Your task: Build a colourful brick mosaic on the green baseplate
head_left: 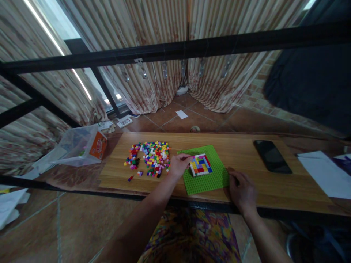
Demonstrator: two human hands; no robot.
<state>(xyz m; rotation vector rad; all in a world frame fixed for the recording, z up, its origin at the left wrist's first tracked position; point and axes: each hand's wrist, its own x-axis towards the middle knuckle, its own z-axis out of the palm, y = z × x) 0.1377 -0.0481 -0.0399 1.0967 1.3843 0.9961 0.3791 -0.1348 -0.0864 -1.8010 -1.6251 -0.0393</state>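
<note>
A green studded baseplate (pixel 219 177) lies slightly turned on the wooden board. On it sits a flat, square build of toy bricks (pixel 201 164), with a white border and red, blue, yellow and purple bricks inside. My left hand (pixel 179 164) reaches to the build's left edge, thumb and fingertips pinched together; whatever is between them is too small to tell. At the plate's right edge my right hand (pixel 242 190) is curled, its fingers gripping the edge. A spread pile of small coloured bricks (pixel 156 157) lies left of the plate, with a few loose ones nearer me.
A black phone (pixel 272 156) lies on the board at right, beside white paper (pixel 326 174). At left stands a clear plastic box (pixel 78 146) with an orange label. A dark metal bar (pixel 170 51) crosses beyond the board, before striped curtains (pixel 156 22).
</note>
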